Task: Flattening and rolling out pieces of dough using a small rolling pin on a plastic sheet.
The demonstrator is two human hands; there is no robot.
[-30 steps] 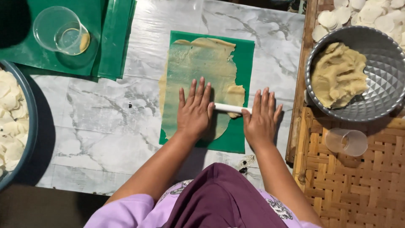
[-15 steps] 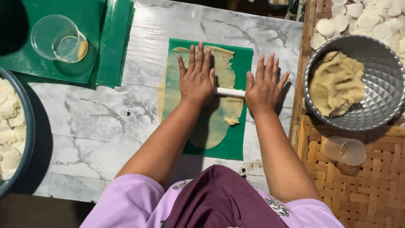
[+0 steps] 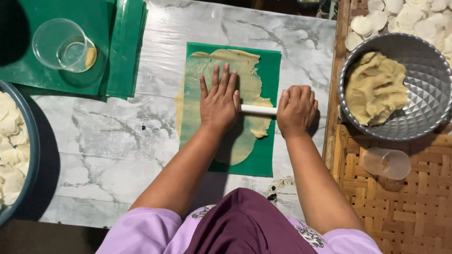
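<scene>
Single head-worn view, looking steeply down, close above the marble table [image 3: 117, 141], green mat [image 3: 268, 155] near frame centre
</scene>
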